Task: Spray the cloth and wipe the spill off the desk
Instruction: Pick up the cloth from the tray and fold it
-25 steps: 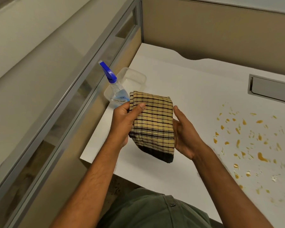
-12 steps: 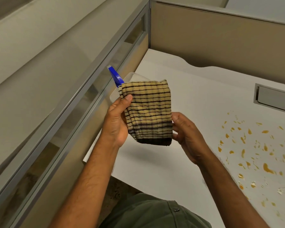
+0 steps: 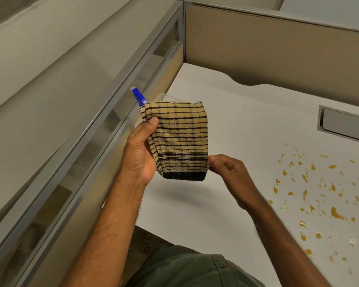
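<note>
A folded tan cloth (image 3: 180, 139) with black stripes and a dark bottom hem hangs upright above the white desk (image 3: 247, 121). My left hand (image 3: 140, 154) grips its left edge, thumb pressed near the top corner. My right hand (image 3: 228, 170) pinches the cloth's lower right corner. Behind the cloth only the blue nozzle of the spray bottle (image 3: 138, 97) shows; the bottle's body is hidden. An orange spill (image 3: 319, 193) of many scattered drops covers the desk to the right of my right hand.
A clear plastic container (image 3: 164, 97) stands behind the cloth by the left partition (image 3: 112, 112). A tan cubicle wall (image 3: 278, 59) closes the back. A grey recessed cable tray (image 3: 346, 123) sits at the desk's right. The desk's front edge lies under my forearms.
The cloth has been lifted and turned upright, now hiding the bottle's body. My right hand slid from the cloth's side down to its lower right corner.
</note>
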`<state>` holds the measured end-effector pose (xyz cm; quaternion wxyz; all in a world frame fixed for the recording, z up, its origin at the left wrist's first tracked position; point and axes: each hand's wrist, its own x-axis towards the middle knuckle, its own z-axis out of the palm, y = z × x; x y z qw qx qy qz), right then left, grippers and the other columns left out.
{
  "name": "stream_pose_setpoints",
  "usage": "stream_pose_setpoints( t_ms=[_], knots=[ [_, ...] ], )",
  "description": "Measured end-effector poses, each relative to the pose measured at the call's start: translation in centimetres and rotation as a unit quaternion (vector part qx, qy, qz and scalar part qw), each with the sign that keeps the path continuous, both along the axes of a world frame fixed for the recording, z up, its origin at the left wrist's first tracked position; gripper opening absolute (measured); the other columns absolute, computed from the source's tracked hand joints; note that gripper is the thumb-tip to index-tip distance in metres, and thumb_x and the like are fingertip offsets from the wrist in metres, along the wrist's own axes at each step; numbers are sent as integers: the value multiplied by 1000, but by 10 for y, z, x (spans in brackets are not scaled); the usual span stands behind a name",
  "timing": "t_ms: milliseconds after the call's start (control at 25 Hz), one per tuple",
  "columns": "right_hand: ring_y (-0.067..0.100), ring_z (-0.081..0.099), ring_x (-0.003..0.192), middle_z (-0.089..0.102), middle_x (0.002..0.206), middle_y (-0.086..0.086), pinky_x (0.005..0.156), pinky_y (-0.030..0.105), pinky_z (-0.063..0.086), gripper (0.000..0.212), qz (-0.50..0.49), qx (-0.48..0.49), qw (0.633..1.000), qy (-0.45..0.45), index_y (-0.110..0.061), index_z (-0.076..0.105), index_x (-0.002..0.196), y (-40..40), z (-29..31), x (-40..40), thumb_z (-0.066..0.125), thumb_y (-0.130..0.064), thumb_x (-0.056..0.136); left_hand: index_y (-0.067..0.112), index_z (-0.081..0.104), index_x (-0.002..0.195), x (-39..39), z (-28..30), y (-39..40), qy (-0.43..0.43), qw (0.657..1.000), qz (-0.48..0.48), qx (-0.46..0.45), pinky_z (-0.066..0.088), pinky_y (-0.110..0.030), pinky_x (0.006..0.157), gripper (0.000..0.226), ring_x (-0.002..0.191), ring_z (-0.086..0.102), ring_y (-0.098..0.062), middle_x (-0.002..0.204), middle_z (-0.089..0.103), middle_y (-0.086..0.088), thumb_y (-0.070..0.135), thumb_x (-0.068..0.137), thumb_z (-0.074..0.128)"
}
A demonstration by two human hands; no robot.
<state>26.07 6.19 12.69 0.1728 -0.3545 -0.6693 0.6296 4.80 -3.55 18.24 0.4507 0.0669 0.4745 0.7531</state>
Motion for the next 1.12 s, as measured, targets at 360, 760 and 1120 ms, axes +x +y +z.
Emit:
stream_pose_setpoints(
  t_ms=[360,760,1120],
  knots=[
    [20,66,126,70,134,0,100,29,57,49,13,-95,986,138,-21,57,132,17,11,-7,64,-45,90,14,73,126,3,8,10,-115,991,-70,-6,51,-61,103,35,122,69,-37,132,72,-13,33,98,65],
    [34,76,110,74,127,19,88,42,64,35,33,-248,951,181,-17,63,134,7,28,-13,66,-15,100,11,72,120,6,-36,6,-179,976,-102,68,47,-55,108,57,124,63,-36,128,68,-16,53,106,36],
    [15,79,94,83,100,-2,69,23,60,25,-20,-179,982,-62,-25,58,123,-10,-8,-12,66,-33,101,8,31,161,26,-108,-11,-279,944,-153,84,17,-59,127,75,146,39,-38,157,44,-19,58,105,26]
  ],
)
